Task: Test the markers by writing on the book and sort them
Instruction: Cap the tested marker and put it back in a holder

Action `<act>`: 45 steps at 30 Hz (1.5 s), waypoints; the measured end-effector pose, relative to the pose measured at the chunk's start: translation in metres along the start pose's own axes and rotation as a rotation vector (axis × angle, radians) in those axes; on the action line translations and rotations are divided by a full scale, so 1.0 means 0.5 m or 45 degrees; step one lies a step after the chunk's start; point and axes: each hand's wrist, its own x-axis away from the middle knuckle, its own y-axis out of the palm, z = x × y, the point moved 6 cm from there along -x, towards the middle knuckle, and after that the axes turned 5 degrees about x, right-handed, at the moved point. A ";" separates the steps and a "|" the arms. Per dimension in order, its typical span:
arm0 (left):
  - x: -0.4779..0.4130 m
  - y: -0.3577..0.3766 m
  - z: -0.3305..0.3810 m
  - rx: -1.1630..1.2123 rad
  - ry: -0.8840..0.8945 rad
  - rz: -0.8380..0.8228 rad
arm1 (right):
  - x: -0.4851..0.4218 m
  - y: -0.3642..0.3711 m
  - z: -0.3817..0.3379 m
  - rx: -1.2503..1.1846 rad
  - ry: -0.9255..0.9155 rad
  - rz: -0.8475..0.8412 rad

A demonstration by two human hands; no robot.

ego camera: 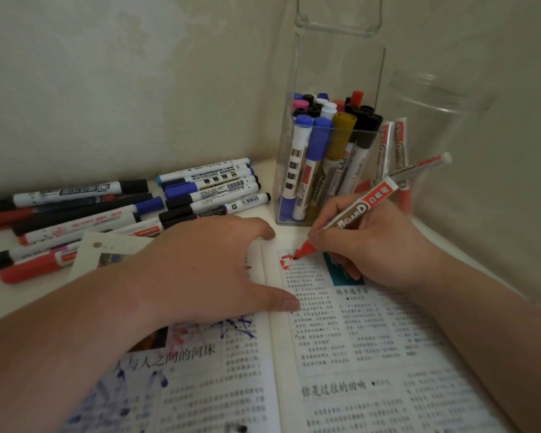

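Note:
An open book (341, 354) with printed text lies in front of me, scribbled with blue and red ink. My right hand (375, 245) grips a red whiteboard marker (361, 210), uncapped, its tip touching a fresh red mark (285, 261) at the top of the right page. My left hand (206, 264) lies flat, fingers spread, pressing down the left page near the spine. A pile of loose markers (113, 210) lies on the table to the left. A square clear container (328, 135) behind the book holds several upright markers.
A round clear jar (434, 126) at the right, in the wall corner, holds a few red markers (398, 157). Walls close in behind and to the right. The white table edge runs along the right wall.

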 end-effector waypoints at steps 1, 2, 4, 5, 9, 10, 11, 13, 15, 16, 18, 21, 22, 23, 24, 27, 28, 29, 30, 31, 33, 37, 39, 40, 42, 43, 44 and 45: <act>0.000 0.001 0.000 0.002 -0.003 -0.004 | -0.002 -0.003 0.003 0.008 0.017 0.023; 0.000 0.001 0.001 0.002 -0.004 -0.004 | -0.004 -0.006 0.006 0.026 0.034 0.052; -0.001 0.001 0.001 -0.004 -0.003 -0.001 | -0.006 -0.008 0.011 0.027 0.058 0.078; -0.001 0.001 0.000 -0.008 -0.004 0.002 | -0.005 -0.007 0.010 -0.006 0.055 0.062; 0.000 0.001 0.002 -0.013 -0.003 0.002 | 0.003 0.000 0.000 0.019 -0.036 -0.026; 0.000 0.001 0.002 -0.009 0.001 0.005 | 0.000 -0.001 0.002 0.039 -0.038 -0.010; 0.000 0.001 0.003 -0.007 0.006 0.011 | -0.003 -0.003 0.005 0.039 -0.027 0.013; 0.000 0.000 0.004 -0.013 0.011 0.020 | -0.007 -0.006 0.010 0.012 -0.006 0.034; 0.001 -0.001 0.004 -0.013 0.012 0.022 | -0.006 0.000 0.008 0.017 -0.023 -0.039; 0.003 -0.001 0.005 -0.006 0.020 0.028 | -0.004 0.004 0.006 0.028 -0.031 -0.088; 0.006 -0.003 0.006 0.033 0.051 0.058 | -0.005 0.003 0.001 0.077 -0.037 -0.102; 0.011 -0.009 0.018 0.105 0.163 0.123 | -0.009 -0.008 -0.003 0.173 -0.035 0.004; 0.013 -0.010 0.022 0.136 0.210 0.143 | -0.009 -0.008 -0.006 0.213 -0.041 0.027; 0.015 -0.011 0.024 0.172 0.254 0.163 | -0.008 -0.008 -0.007 0.247 -0.045 0.045; 0.017 -0.009 0.024 0.210 0.294 0.187 | -0.008 -0.008 -0.007 0.254 -0.049 0.062; 0.020 -0.004 0.025 0.451 0.356 0.191 | -0.006 -0.018 0.002 -0.004 -0.054 0.165; 0.020 -0.005 0.025 0.535 0.370 0.197 | -0.005 -0.025 0.004 -0.179 -0.071 0.204; 0.020 -0.008 0.026 0.587 0.384 0.222 | -0.004 -0.029 0.003 -0.361 -0.104 0.217; 0.020 -0.010 0.026 0.607 0.395 0.244 | -0.002 -0.030 -0.001 -0.506 -0.145 0.206; 0.019 -0.011 0.028 0.620 0.401 0.250 | 0.001 -0.029 -0.007 -0.590 -0.188 0.184; 0.017 -0.010 0.032 0.679 0.408 0.224 | 0.009 -0.022 -0.022 -0.628 -0.275 0.119; 0.015 -0.005 0.035 0.731 0.403 0.184 | 0.022 -0.012 -0.039 -0.616 -0.392 0.030; 0.014 -0.001 0.040 0.722 0.403 0.160 | 0.028 -0.008 -0.044 -0.570 -0.414 0.000; 0.014 0.001 0.044 0.725 0.404 0.141 | 0.032 -0.005 -0.048 -0.544 -0.421 -0.018; 0.013 0.005 0.049 0.705 0.422 0.125 | 0.040 -0.004 -0.057 -0.459 -0.443 -0.006; 0.012 0.006 0.051 0.695 0.437 0.127 | 0.043 -0.003 -0.059 -0.380 -0.454 0.018; 0.011 0.008 0.051 0.704 0.447 0.121 | 0.045 0.000 -0.061 -0.276 -0.452 0.028; 0.010 0.011 0.053 0.732 0.454 0.104 | 0.046 0.006 -0.062 -0.164 -0.440 0.010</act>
